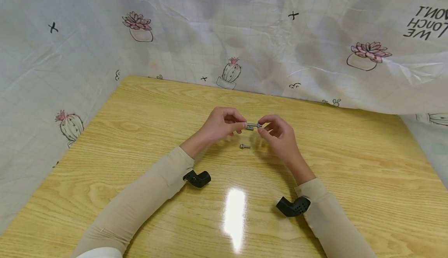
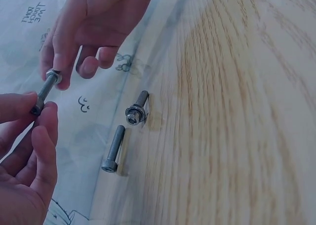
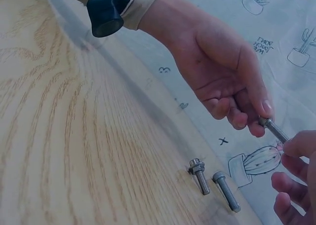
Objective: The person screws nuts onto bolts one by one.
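Observation:
My left hand point(image 1: 223, 125) pinches the head end of a metal bolt point(image 1: 252, 124), held level above the table. At the bolt's other end, my right hand point(image 1: 279, 135) pinches a hex nut point(image 2: 54, 76) that sits on the threaded tip. Below them a second bolt point(image 2: 114, 148), with a round socket head, lies bare on the wood. Next to it lies another bolt point(image 1: 245, 146), which carries a nut or washer close to its head, as the right wrist view shows.
The wooden table point(image 1: 147, 141) reaches back to a white patterned cloth point(image 1: 259, 48) that hangs behind and at the sides. Black camera mounts point(image 1: 197, 178) sit on both sleeved wrists. A bright light reflection point(image 1: 234, 215) lies on the near tabletop.

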Demonstrator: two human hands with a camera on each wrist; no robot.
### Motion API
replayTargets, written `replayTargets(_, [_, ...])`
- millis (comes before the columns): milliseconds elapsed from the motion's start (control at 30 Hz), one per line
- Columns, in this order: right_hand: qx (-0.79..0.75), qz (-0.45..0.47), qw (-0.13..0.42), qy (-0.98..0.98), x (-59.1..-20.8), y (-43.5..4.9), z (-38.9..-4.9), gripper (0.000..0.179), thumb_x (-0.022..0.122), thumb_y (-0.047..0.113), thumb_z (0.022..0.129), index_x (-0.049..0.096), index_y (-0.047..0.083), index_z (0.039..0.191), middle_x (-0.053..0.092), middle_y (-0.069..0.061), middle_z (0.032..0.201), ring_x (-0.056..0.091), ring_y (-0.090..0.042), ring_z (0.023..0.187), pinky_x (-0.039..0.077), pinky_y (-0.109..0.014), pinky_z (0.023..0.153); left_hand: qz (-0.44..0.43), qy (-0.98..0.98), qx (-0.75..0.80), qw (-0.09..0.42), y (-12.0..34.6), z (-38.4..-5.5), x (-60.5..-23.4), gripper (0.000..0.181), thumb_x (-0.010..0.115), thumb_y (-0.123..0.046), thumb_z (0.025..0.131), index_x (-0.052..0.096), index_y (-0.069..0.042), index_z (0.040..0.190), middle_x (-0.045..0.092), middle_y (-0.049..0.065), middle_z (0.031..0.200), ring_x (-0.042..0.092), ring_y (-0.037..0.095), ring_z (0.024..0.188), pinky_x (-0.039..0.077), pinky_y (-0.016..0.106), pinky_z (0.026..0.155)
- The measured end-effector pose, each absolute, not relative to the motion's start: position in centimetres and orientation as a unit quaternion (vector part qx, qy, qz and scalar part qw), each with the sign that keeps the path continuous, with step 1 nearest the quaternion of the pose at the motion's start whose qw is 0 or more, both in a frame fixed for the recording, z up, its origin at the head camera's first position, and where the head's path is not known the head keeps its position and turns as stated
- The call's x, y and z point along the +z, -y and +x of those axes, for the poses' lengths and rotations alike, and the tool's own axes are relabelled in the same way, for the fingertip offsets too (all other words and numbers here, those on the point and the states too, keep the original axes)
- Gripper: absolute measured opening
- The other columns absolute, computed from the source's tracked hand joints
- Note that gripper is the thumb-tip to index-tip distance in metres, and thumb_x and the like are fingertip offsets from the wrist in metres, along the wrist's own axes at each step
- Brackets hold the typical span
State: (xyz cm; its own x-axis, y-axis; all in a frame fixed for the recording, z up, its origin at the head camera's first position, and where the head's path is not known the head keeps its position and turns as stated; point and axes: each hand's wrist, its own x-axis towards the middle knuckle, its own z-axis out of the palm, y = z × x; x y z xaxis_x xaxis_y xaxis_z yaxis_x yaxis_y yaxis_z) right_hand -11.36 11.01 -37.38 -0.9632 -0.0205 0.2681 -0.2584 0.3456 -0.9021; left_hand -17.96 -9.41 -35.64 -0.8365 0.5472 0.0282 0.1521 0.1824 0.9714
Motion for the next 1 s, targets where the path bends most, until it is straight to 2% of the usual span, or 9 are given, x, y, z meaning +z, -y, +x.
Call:
replayTargets(267, [0.581,0.082,0.087,0.805,-37.5,-11.5,-11.7,0.014,0.055,0.009,0.098,0.062,-0.003,0.101,0.060,-0.006,0.082,0.052,-0.026,0.066,0.048,-0.030,0.060,0.240,-0.746,0.595,0.178,9.1,-18.0,-35.4,0.006,0.071,-0.013,0.088,0.072,-0.009,0.093,0.070,0.023,0.094,0.066,0.037,0.082,0.054,0.045,0.066])
replayTargets(367, [0.572,0.083,0.087,0.812,-37.6,-11.6,-11.9,0.026,0.052,0.015,0.100,0.062,-0.005,0.087,0.059,-0.005,0.073,0.051,-0.022,0.061,0.046,-0.028,0.057,0.243,-0.743,0.593,0.194,9.0,-17.9,-35.2,0.006,0.072,-0.013,0.088,0.072,-0.009,0.093,0.071,0.020,0.093,0.065,0.040,0.084,0.054,0.045,0.066])
replayTargets(500, [0.558,0.064,0.077,0.824,-37.6,-11.7,-11.9,0.043,0.048,0.023,0.102,0.060,-0.005,0.072,0.053,-0.001,0.061,0.046,-0.015,0.056,0.040,-0.025,0.052,0.246,-0.741,0.588,0.209,8.8,-17.7,-35.1,0.007,0.072,-0.014,0.088,0.072,-0.009,0.093,0.072,0.011,0.090,0.065,0.040,0.085,0.053,0.042,0.064])
replayTargets(567, [0.556,0.059,0.076,0.826,-37.5,-11.7,-11.9,0.045,0.047,0.026,0.103,0.060,-0.005,0.074,0.052,-0.003,0.061,0.044,-0.015,0.055,0.037,-0.026,0.050,0.246,-0.743,0.587,0.207,8.8,-17.7,-35.1,0.006,0.072,-0.014,0.088,0.072,-0.009,0.092,0.072,0.010,0.090,0.065,0.040,0.085,0.053,0.042,0.064])
replayTargets(667, [0.562,0.065,0.080,0.821,-37.5,-11.9,-12.0,0.034,0.047,0.025,0.103,0.061,-0.004,0.090,0.056,-0.006,0.070,0.048,-0.019,0.057,0.042,-0.028,0.052,0.239,-0.748,0.587,0.198,8.7,-17.8,-35.1,0.005,0.071,-0.014,0.089,0.072,-0.010,0.092,0.071,0.015,0.092,0.065,0.039,0.084,0.054,0.045,0.066])
replayTargets(800, [0.580,0.089,0.089,0.805,-37.5,-12.1,-12.1,0.018,0.057,0.014,0.098,0.059,0.001,0.110,0.061,-0.003,0.094,0.057,-0.018,0.071,0.051,-0.029,0.064,0.224,-0.754,0.590,0.180,8.7,-18.1,-35.2,0.008,0.069,-0.014,0.090,0.072,-0.008,0.094,0.071,0.021,0.095,0.066,0.033,0.081,0.054,0.045,0.067])
replayTargets(900, [0.581,0.103,0.091,0.802,-37.5,-12.2,-12.2,0.019,0.061,0.009,0.094,0.059,0.003,0.112,0.060,0.001,0.104,0.060,-0.013,0.078,0.053,-0.026,0.068,0.217,-0.756,0.592,0.176,8.7,-18.2,-35.2,0.008,0.068,-0.014,0.091,0.072,-0.008,0.095,0.071,0.021,0.097,0.066,0.028,0.079,0.054,0.045,0.068])
replayTargets(1000, [0.581,0.103,0.089,0.802,-37.5,-12.3,-12.3,0.018,0.061,0.008,0.094,0.060,0.003,0.111,0.060,0.001,0.103,0.059,-0.012,0.078,0.053,-0.026,0.068,0.217,-0.757,0.591,0.177,8.5,-18.3,-35.0,0.007,0.068,-0.014,0.091,0.072,-0.009,0.094,0.072,0.020,0.097,0.067,0.024,0.077,0.054,0.045,0.068])
